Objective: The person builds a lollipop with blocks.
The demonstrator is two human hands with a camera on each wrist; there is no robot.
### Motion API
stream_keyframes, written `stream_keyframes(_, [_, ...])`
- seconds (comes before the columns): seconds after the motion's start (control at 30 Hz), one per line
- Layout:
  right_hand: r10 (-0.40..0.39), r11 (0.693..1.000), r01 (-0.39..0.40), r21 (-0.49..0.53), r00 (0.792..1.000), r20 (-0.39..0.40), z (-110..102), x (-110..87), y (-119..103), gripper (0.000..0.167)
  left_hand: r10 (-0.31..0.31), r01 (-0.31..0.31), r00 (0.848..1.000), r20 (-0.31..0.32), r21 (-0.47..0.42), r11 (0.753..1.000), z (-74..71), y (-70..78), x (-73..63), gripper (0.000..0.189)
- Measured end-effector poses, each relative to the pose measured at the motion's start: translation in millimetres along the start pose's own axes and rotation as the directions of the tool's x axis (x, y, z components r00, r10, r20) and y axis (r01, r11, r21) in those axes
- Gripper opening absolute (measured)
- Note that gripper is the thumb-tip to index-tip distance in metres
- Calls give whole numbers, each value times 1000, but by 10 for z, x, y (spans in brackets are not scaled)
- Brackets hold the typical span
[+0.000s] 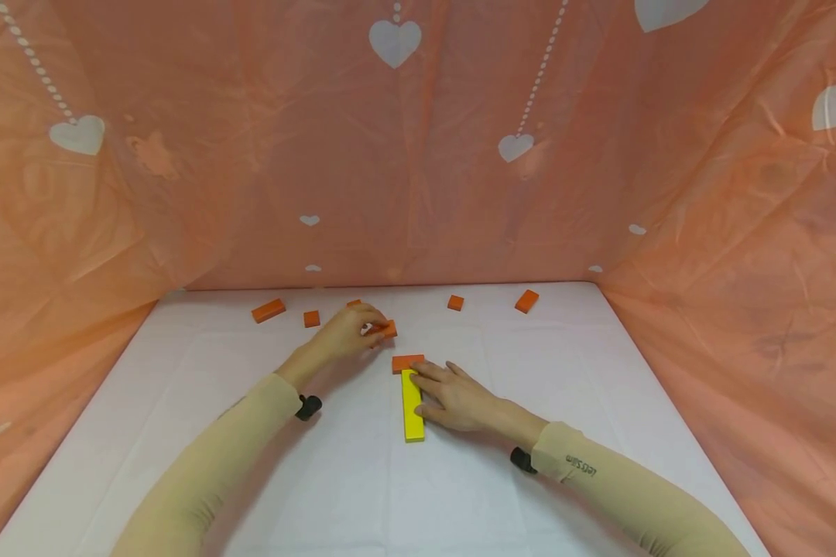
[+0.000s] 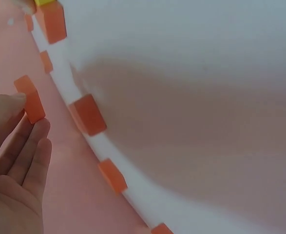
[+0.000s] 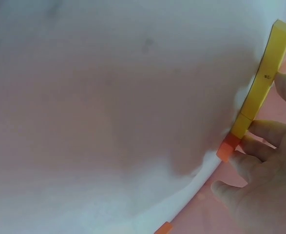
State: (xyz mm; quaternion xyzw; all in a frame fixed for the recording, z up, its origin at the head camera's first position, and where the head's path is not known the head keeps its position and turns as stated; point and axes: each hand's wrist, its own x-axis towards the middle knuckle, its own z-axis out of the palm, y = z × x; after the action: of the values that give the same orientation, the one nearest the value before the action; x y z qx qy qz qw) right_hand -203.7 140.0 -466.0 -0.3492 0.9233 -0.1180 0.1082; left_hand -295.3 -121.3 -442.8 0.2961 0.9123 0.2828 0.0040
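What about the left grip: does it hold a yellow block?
No, in the left wrist view, the left grip pinches an orange block.

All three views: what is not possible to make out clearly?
Head view: far orange block, partly hidden by left hand.
Left wrist view: yellow piece, cut off by top edge.
Right wrist view: dark mark on long yellow block, too small to read.
Right wrist view: lowest orange block, cut off by bottom edge.

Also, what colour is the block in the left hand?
Orange: the block pinched by the left hand shows best in the left wrist view.
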Motion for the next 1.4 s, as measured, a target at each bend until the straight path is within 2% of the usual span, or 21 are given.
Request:
stream_keyframes(0.23, [-18,1000,18,-12,1000,-5,-7,4,1,62,-31,30,995,94,13,999,94,55,26,27])
stream_keyframes(0.3, [-20,1000,20,-16,1000,-5,-12,1,-2,62,-20,17,994,108,26,1000,116,53,35,26])
stream_keyframes(0.5, [-30,999,30,-17,1000,-6,-20,-12,-8,63,38,-45,992,120,51,998,153,41,49,23])
stream_keyframes(0.83, [-24,1000,24,-10,1000,1,-22,-10,-2,65,63,-71,986,156,46,996,164,64,73,20])
stream_keyframes(1.1, [-26,1000,26,-12,1000,-3,-13,-8,5,64,26,-39,980,198,60,997,190,68,109,21])
stream_keyframes(1.4, [-36,999,36,-14,999,-8,-7,-9,13,63,43,-59,978,203,72,996,208,40,133,22])
